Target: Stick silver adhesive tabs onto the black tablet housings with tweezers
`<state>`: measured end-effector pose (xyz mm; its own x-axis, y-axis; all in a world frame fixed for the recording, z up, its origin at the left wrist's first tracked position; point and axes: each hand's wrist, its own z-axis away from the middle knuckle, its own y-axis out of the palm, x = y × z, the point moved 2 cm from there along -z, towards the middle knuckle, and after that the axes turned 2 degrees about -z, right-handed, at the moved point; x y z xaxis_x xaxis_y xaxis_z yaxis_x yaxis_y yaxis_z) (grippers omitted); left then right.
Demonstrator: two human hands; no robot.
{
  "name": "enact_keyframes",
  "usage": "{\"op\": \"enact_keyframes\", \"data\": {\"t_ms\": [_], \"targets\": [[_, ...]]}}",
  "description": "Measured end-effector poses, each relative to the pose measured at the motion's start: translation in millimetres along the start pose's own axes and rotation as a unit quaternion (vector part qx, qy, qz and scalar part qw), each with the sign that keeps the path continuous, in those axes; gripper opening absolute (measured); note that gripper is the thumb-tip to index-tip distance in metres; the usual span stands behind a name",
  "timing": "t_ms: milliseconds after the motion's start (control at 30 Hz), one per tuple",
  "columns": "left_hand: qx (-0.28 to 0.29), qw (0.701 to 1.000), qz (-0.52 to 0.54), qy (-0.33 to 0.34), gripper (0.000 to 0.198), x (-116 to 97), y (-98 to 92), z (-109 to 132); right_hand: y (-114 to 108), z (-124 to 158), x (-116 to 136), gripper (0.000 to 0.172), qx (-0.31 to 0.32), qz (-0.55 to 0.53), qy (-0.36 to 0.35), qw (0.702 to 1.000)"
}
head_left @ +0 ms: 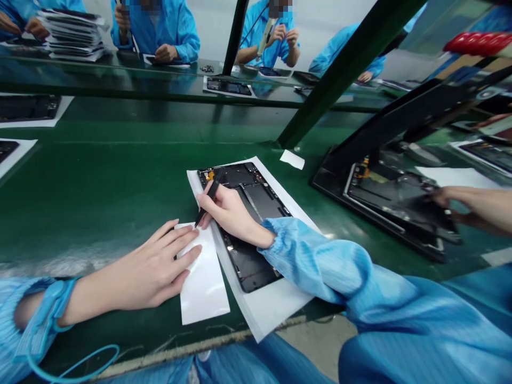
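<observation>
Tall layered stack [76,33], slanted green post [330,82], red coiled tube [478,42]

Bright, cool light
Glare patches the green desk [100,192] at lower left; the right edge looks stretched and blurred.

Bench [100,176]: dark green top, pretty shiny, front edge looks kinda scuffed
Middle sheet [276,314]: big white one lying at an angle, bottom corner poking just past the front edge
White slip [204,301]: flat, just left of that sheet, can't really tell if they touch up top
White scrap [292,159]: tiny bit farther back, near the foot of the green post [332,80], which stands on the bench too
Black stand [384,120]: chunky thing over on the right
Left edge: two more white sheets [24,151], apart from each other, both cut off by the view
</observation>
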<state>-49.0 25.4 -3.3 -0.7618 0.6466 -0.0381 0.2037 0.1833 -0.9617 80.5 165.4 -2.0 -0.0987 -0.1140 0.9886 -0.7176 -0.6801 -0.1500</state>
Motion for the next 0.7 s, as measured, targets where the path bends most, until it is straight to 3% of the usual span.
{"op": "enact_keyframes", "data": {"t_ms": [567, 700], "targets": [[-0.004, 1.000, 0.012, -0.003, 0.035, 1.5, -0.7, -0.6, 0.1, -1.2, -4.5, 0.037, 0.025, 0.009, -0.014, 1.000], [-0.003, 1.000, 0.009, -0.003, 0.035, 1.1, -0.4, -0.6, 1.4, -0.4, -2.4, 0.041, 0.018, 0.013, -0.056, 0.998]]}}
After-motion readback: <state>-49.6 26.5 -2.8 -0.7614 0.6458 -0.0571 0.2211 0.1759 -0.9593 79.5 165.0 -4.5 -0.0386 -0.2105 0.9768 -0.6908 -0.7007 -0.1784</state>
